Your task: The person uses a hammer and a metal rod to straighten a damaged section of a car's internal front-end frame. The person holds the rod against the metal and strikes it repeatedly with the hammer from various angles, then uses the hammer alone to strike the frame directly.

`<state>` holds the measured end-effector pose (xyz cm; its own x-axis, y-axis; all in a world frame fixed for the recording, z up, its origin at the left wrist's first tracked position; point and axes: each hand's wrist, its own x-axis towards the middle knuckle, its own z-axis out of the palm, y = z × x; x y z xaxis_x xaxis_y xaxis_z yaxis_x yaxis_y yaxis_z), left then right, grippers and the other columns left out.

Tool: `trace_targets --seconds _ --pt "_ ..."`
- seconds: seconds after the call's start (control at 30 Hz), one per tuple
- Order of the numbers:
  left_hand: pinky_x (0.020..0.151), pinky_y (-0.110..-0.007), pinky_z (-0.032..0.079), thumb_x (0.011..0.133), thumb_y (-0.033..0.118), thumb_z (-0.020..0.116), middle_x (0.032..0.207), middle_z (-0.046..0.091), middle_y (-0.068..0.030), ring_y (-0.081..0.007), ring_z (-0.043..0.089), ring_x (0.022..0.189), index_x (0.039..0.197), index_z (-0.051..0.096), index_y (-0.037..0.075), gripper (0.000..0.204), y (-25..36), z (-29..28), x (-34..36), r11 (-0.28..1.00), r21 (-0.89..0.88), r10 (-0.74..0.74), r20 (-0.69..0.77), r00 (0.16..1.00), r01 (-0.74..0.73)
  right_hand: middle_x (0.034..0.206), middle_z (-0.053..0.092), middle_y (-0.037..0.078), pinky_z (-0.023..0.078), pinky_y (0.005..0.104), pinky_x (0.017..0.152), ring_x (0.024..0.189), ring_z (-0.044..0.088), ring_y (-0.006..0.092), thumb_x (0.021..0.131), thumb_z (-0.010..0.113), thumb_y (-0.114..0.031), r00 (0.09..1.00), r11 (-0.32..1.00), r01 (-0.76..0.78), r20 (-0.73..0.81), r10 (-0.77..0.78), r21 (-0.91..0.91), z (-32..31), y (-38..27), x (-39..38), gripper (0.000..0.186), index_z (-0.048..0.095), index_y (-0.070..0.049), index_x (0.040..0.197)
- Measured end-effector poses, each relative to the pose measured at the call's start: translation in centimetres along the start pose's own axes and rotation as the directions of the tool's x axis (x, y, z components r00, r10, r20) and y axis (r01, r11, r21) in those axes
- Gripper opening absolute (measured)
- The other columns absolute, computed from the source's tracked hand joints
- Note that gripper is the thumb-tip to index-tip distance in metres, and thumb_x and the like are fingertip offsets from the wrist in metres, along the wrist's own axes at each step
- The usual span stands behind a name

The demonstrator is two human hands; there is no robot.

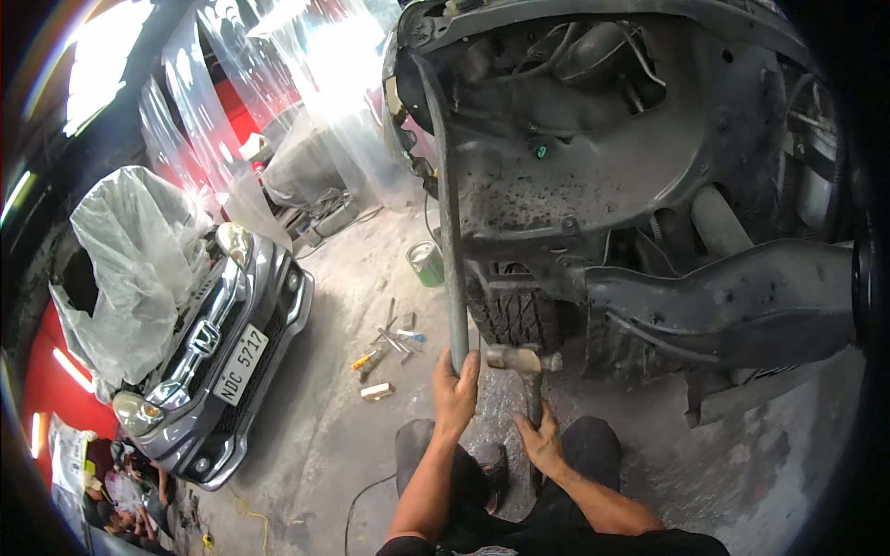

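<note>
My left hand [455, 397] is closed around the lower end of a long grey metal bar [450, 222]. The bar rises upward, and its slightly bent far end meets the left edge of a dark vehicle wheel well [575, 167]. Just right of it, my right hand [541, 439] grips the handle of a hammer [525, 360]. The hammer's head is up, close to the bar's lower end but apart from it. Behind the hammer, a black tyre [514, 306] stands under the vehicle body.
Loose hand tools [397, 339] and a small pale block [376, 392] lie on the concrete floor, near a green can [425, 264]. A grey car [232, 361] partly draped in plastic stands left. A dark frame rail [723, 296] juts out at right. People [125, 500] are at lower left.
</note>
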<state>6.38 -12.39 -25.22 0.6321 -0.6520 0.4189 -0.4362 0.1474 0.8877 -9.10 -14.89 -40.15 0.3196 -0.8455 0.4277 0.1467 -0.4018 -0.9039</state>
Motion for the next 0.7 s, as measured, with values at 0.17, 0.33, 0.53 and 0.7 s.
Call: trace_targets --seconds 0.17,0.33,0.53,0.7 --pt "0.039 -0.023 0.032 0.103 0.023 0.064 0.065 0.05 0.0047 -0.0034 0.044 0.047 0.1 0.057 0.007 0.018 1.2 -0.5 0.3 0.995 -0.06 -0.082 -0.034 0.996 0.08 0.082 0.058 0.005 0.049 0.0336 0.053 0.061 0.057 0.015 0.098 0.069 -0.02 0.83 0.846 -0.531 0.228 0.509 0.046 -1.3 0.5 -1.4 0.041 0.053 -0.002 0.131" --pt "0.053 -0.028 0.035 0.103 0.026 0.066 0.07 0.047 0.0044 -0.0062 0.043 0.063 0.099 0.062 0.001 0.026 1.1 -1.0 0.6 0.999 0.014 -0.034 -0.086 0.996 0.035 0.076 0.052 0.003 0.042 0.0289 0.042 0.05 0.047 0.0099 0.099 0.066 -0.02 0.797 0.749 -0.593 0.348 0.494 0.294 -1.2 -0.1 -0.5 0.041 0.05 -0.007 0.135" --pt "0.055 -0.029 0.036 0.103 0.024 0.066 0.071 0.047 0.0038 -0.0069 0.044 0.066 0.099 0.061 0.0 0.025 0.6 -0.9 0.2 0.994 -0.029 -0.103 -0.073 0.992 0.101 0.072 0.047 0.001 0.041 0.0314 0.04 0.046 0.042 0.0101 0.103 0.06 -0.025 0.679 0.563 -0.732 0.478 0.557 0.384 -2.1 -3.8 1.4 0.036 0.049 -0.015 0.136" --pt "0.047 -0.025 0.033 0.105 0.024 0.062 0.069 0.049 0.0045 -0.0039 0.043 0.057 0.096 0.058 0.004 0.023 0.3 -0.2 0.7 1.0 0.01 -0.006 -0.061 0.998 0.007 0.064 0.043 -0.002 0.04 0.0326 0.039 0.043 0.041 0.0107 0.106 0.05 -0.042 0.599 0.257 -0.786 0.59 0.542 0.562 -2.8 -4.6 4.1 0.032 0.052 -0.016 0.126"
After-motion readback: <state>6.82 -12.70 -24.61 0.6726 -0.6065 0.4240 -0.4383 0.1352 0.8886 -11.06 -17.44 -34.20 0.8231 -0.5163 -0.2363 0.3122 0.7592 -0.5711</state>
